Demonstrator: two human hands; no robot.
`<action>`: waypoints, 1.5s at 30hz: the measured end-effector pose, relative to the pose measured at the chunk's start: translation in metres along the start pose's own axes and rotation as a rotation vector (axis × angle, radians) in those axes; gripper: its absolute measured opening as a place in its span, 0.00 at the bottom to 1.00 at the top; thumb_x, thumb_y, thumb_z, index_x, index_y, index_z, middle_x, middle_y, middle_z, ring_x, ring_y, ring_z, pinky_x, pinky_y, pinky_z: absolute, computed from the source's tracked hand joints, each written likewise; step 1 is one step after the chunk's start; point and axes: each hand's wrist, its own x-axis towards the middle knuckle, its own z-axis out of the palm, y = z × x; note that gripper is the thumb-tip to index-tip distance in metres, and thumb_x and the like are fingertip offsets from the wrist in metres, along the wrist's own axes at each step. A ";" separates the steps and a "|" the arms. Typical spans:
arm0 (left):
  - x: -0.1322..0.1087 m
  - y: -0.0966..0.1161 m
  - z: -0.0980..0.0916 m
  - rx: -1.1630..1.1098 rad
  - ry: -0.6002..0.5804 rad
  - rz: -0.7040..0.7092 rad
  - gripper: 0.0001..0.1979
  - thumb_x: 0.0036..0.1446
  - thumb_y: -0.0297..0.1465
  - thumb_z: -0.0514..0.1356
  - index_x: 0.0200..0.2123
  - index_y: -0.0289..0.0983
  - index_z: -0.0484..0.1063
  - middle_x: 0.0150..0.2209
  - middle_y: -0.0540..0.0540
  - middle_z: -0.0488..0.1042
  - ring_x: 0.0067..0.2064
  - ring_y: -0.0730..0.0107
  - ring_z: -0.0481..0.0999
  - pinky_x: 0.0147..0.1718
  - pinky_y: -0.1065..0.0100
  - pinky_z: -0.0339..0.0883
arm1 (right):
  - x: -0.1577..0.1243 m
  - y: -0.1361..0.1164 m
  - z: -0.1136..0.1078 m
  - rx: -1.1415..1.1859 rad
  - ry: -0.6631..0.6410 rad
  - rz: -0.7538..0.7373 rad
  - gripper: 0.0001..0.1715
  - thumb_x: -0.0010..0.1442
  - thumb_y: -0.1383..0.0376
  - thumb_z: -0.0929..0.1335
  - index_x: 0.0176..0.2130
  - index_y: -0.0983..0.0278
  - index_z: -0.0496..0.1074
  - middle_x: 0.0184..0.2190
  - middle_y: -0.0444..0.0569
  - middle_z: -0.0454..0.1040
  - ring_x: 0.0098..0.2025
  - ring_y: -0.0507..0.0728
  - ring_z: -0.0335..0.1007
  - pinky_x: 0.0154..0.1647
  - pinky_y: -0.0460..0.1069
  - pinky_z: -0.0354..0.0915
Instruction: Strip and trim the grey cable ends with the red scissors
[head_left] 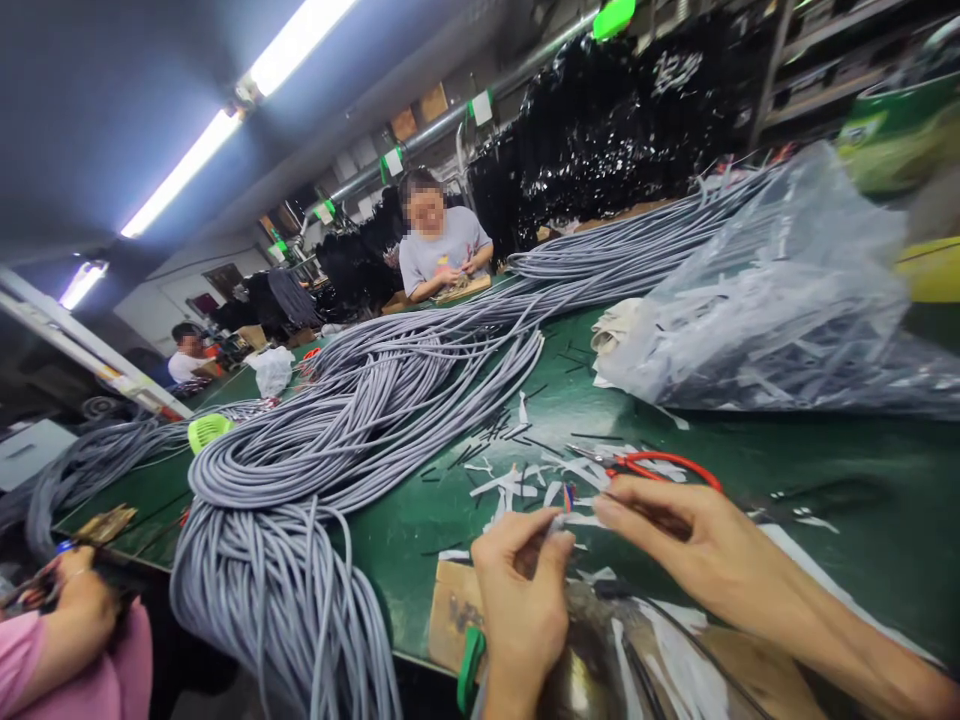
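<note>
My left hand pinches the end of a grey cable between thumb and forefinger, with short coloured wires sticking up past the fingertips. Just to its right is my right hand, thumb and forefinger brought together near those wires; what lies between them, if anything, I cannot make out. Behind the right hand lie red-handled scissors, their handles partly covered by the fingers. White paper-like strips and short black pieces are scattered around the hands on the green tabletop.
Long grey cable bundles cross the table and hang over its front edge. A clear plastic bag of white scraps stands right. A wooden board with a green clamp is at the edge. Co-workers sit opposite and at left.
</note>
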 end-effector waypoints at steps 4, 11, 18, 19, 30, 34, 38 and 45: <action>-0.001 -0.001 0.000 0.059 -0.048 -0.024 0.13 0.55 0.32 0.64 0.42 0.35 0.82 0.35 0.39 0.81 0.34 0.62 0.79 0.33 0.69 0.73 | -0.001 0.006 0.002 -0.162 -0.010 -0.053 0.24 0.56 0.45 0.66 0.26 0.62 0.73 0.19 0.45 0.71 0.21 0.54 0.66 0.21 0.46 0.62; 0.006 0.004 0.006 0.448 -0.187 0.220 0.16 0.52 0.18 0.54 0.31 0.37 0.82 0.26 0.44 0.79 0.29 0.63 0.76 0.29 0.68 0.68 | -0.009 0.021 0.008 -0.478 -0.002 -0.602 0.20 0.63 0.70 0.58 0.24 0.60 0.70 0.17 0.44 0.65 0.20 0.52 0.59 0.22 0.49 0.49; 0.006 0.016 0.003 0.410 -0.358 0.343 0.13 0.57 0.23 0.55 0.26 0.34 0.79 0.25 0.42 0.75 0.27 0.65 0.73 0.27 0.69 0.62 | 0.016 0.007 -0.007 -0.348 -0.082 -0.206 0.27 0.60 0.53 0.60 0.16 0.60 0.49 0.14 0.40 0.54 0.19 0.51 0.51 0.22 0.47 0.49; 0.006 0.017 0.002 0.365 -0.343 0.346 0.13 0.58 0.24 0.56 0.27 0.34 0.80 0.25 0.43 0.75 0.27 0.66 0.72 0.27 0.69 0.62 | 0.018 0.005 -0.007 -0.333 -0.098 -0.168 0.29 0.60 0.49 0.58 0.16 0.60 0.47 0.14 0.40 0.52 0.20 0.51 0.50 0.21 0.47 0.50; 0.003 -0.003 0.003 -0.270 0.048 -0.071 0.19 0.53 0.46 0.66 0.38 0.37 0.74 0.22 0.53 0.69 0.23 0.75 0.67 0.22 0.77 0.58 | 0.011 0.006 -0.030 -0.461 -0.338 -0.014 0.32 0.58 0.44 0.58 0.20 0.63 0.70 0.19 0.46 0.69 0.23 0.54 0.64 0.24 0.47 0.58; 0.002 -0.003 0.003 -0.327 0.007 -0.089 0.21 0.53 0.48 0.65 0.42 0.37 0.77 0.25 0.52 0.68 0.23 0.78 0.61 0.22 0.77 0.55 | 0.014 0.020 -0.032 -0.632 -0.313 0.021 0.17 0.59 0.60 0.62 0.23 0.62 0.72 0.26 0.48 0.76 0.31 0.57 0.71 0.34 0.49 0.63; -0.001 -0.003 0.002 -0.373 -0.074 -0.080 0.19 0.56 0.46 0.64 0.44 0.40 0.78 0.28 0.51 0.69 0.24 0.77 0.60 0.25 0.76 0.56 | 0.022 0.036 -0.030 -0.853 -0.097 0.140 0.11 0.52 0.73 0.62 0.32 0.66 0.74 0.35 0.59 0.76 0.40 0.64 0.72 0.38 0.53 0.62; 0.000 -0.011 -0.002 -0.406 -0.033 0.178 0.16 0.61 0.43 0.61 0.27 0.38 0.70 0.25 0.52 0.66 0.26 0.75 0.61 0.26 0.76 0.57 | 0.024 0.043 -0.031 -0.878 -0.006 0.146 0.07 0.46 0.74 0.65 0.23 0.63 0.68 0.22 0.50 0.72 0.24 0.59 0.71 0.23 0.48 0.56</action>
